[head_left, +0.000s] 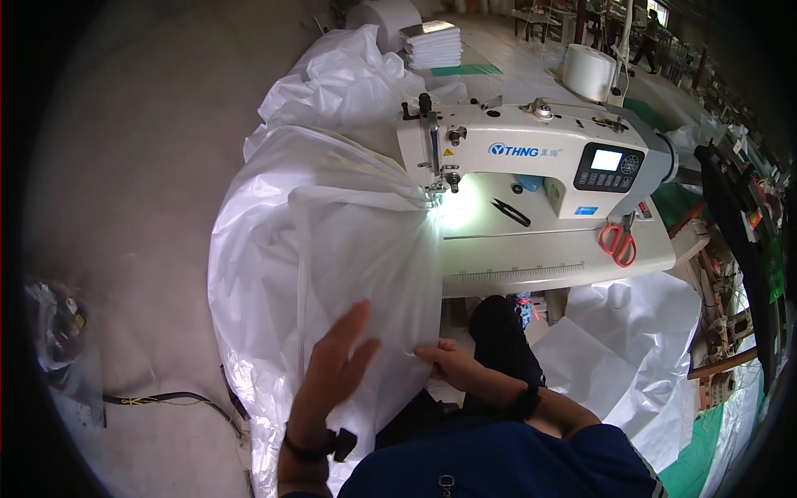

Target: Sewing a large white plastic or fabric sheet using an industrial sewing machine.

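Observation:
A large white plastic sheet [365, 241] runs from the sewing machine's needle down over my lap, bunched and creased on its left side. My right hand [450, 363] pinches the sheet's right edge near my knees. To its left, my left hand [340, 353] is over the sheet with thumb and fingers apart, holding nothing; whether it touches the sheet I cannot tell. The white sewing machine [515, 153] stands at the right, its lamp lighting the needle area. Part of the sheet lies under the presser foot, whose details the glare hides.
Black thread snips [510, 212] and red-handled scissors [618, 244] lie on the machine bed. Behind are a thread cone [589, 72], a stack of folded white pieces [432, 46] and more bunched sheeting [332, 83]. A black cable [178, 397] crosses the floor at left. Another white sheet [631, 349] hangs at right.

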The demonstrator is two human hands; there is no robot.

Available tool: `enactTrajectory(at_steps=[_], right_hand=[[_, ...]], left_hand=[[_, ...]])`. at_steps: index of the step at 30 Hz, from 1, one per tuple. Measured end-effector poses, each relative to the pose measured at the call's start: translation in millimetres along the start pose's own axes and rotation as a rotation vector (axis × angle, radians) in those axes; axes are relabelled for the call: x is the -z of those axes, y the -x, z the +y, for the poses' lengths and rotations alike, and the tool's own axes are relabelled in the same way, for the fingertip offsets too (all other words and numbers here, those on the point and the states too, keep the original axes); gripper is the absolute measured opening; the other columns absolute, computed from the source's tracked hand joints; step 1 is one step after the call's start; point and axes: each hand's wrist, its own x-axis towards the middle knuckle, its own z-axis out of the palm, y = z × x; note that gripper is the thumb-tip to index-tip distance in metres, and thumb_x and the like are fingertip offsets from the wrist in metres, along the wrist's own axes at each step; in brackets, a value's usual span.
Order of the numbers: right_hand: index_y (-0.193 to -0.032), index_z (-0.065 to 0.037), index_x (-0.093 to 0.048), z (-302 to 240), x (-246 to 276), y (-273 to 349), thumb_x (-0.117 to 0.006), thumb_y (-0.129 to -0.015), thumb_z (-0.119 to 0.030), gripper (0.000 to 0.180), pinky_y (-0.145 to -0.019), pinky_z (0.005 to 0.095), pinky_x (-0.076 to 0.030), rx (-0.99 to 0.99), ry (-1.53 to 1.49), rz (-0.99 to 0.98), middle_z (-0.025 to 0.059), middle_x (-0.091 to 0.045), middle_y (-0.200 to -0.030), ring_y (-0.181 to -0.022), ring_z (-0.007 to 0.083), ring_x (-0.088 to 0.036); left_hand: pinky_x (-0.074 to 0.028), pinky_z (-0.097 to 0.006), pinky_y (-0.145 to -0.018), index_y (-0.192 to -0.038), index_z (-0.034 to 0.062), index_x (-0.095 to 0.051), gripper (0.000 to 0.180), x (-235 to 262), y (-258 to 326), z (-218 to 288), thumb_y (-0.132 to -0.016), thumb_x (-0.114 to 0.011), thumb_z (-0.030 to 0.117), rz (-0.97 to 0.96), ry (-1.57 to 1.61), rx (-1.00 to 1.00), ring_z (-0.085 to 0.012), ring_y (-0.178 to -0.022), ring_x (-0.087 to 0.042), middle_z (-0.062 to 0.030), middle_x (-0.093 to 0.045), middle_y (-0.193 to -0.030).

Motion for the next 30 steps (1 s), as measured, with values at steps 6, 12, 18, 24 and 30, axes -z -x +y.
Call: enactTrajectory(at_steps=[6, 12, 18, 24, 30], right_hand=[[-0.100, -0.007, -0.063, -12, 17, 27, -0.062, -0.084, -0.023, 0.023, -0.062, 0.0200, -0.042, -0.010, 0.095, 0.061, -0.0001, -0.062, -0.092, -0.072, 0.0068, -0.054], [-0.110, -0.002, -0.061, 15, 10, -9, -0.063, -0.083, -0.035, 0.043, -0.082, 0.0275, -0.041, -0.022, 0.283, 0.000, 0.0049, -0.061, -0.100, -0.093, 0.0139, -0.054], [-0.108, -0.002, -0.062, 8, -59, -21, -0.063, -0.083, -0.034, 0.040, -0.086, 0.0260, -0.042, 0.059, 0.432, -0.351, 0.0068, -0.062, -0.103, -0.097, 0.0145, -0.056], [-0.111, -0.004, -0.060, 32, -9, 3, -0.061, -0.086, -0.029, 0.036, -0.083, 0.0304, -0.047, -0.445, 0.642, -0.414, 0.0087, -0.063, -0.105, -0.096, 0.0176, -0.059], [-0.122, -0.003, -0.050, -5, -13, -11, -0.062, -0.083, -0.041, 0.057, -0.083, 0.0338, -0.048, 0.019, 0.239, 0.179, 0.0124, -0.060, -0.109, -0.098, 0.0228, -0.058]], left_hand=[[-0.033, -0.042, -0.101, -0.119, 0.0056, -0.054, 0.042, -17, -30, -151, -0.084, -0.059, 0.028, 0.374, -0.513, 0.155, -0.0378, -0.123, -0.038, -0.0208, -0.046, -0.128], [-0.036, -0.040, -0.098, -0.121, 0.0061, -0.052, 0.048, 8, -69, -207, -0.084, -0.058, 0.036, 0.083, -0.652, 0.279, -0.0363, -0.118, -0.043, -0.0187, -0.049, -0.126], [-0.042, -0.035, -0.092, -0.119, 0.0061, -0.055, 0.049, 13, -67, -178, -0.082, -0.061, 0.037, 0.358, 0.010, 0.574, -0.0314, -0.106, -0.054, -0.0179, -0.057, -0.114], [-0.042, -0.037, -0.091, -0.112, 0.0057, -0.059, 0.042, 26, -66, -177, -0.084, -0.059, 0.037, 0.078, -0.606, 0.252, -0.0306, -0.106, -0.054, -0.0155, -0.059, -0.113], [-0.040, -0.038, -0.093, -0.108, 0.0057, -0.062, 0.041, 5, -45, -75, -0.082, -0.062, 0.037, 0.114, -0.598, 0.165, -0.0290, -0.108, -0.054, -0.0150, -0.060, -0.112]])
